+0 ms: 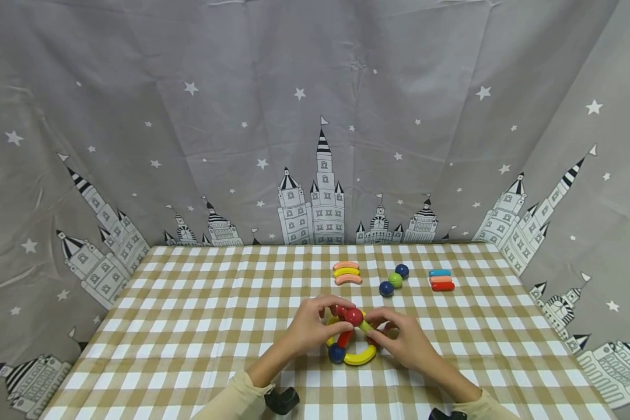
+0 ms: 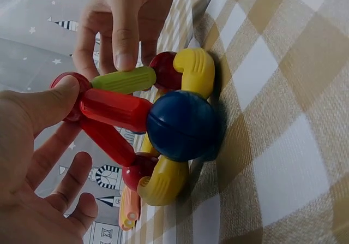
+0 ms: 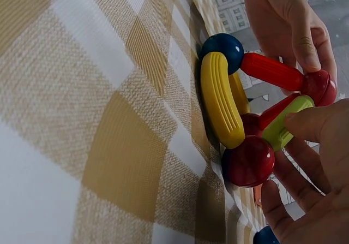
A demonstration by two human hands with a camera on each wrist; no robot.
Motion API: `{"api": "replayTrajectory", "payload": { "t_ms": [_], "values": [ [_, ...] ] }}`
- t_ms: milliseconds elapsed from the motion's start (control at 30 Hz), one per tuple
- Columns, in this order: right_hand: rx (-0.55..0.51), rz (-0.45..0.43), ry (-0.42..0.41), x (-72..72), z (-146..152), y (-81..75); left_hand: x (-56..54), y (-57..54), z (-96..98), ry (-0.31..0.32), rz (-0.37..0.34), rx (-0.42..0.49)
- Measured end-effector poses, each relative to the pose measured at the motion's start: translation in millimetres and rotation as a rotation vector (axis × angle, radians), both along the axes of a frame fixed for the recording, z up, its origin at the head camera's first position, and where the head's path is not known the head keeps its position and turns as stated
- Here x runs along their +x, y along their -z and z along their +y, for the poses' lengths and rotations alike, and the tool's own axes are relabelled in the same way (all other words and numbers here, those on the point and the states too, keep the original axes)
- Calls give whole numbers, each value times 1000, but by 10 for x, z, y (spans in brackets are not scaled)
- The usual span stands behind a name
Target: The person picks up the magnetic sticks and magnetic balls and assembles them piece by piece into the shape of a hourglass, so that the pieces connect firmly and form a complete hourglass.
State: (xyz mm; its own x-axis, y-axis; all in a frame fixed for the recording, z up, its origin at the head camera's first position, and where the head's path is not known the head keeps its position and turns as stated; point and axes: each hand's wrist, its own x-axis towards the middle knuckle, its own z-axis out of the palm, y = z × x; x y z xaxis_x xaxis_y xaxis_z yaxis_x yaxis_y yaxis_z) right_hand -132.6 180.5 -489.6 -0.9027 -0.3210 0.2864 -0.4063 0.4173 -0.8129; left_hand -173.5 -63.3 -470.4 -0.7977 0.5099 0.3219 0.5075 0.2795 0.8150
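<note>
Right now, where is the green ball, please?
In the head view, the green ball lies right of centre, between two dark blue balls, beyond the right hand.

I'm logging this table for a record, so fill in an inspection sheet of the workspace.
Surface: brown-and-white checked fabric cloth.
Job's things: multicoloured toy frame of glossy, plastic-looking balls and rods, including a dark blue ball and two straight red rods.
Clutter: loose pieces in three groups: orange and yellow curved rods, blue and green balls, and blue, orange and red short rods.
Hands: left hand pinches the glossy red top ball; right hand pinches the short green ridged rod.
Cables: nothing seen.
Surroundings: grey fabric curtain printed with stars and castles.
</note>
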Motion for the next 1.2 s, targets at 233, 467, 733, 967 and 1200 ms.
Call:
{"api": "replayTrajectory", "payload": {
  "t_ms": [233,467,733,967,1200],
  "values": [
    [28,-33,35,-4,11,20,-5,-17,26,2,-21,-6],
    [26,22,60,-21,66,50,-67,16,100,2,22,-19],
    [49,38,71,-91,113,52,-122,8,145,-14,27,-47],
    [60,15,71,-92,119,25,-121,17,163,-11,9,-41],
    [59,25,57,-88,152,42,-75,66,197,-58,13,26]
  ]
}}
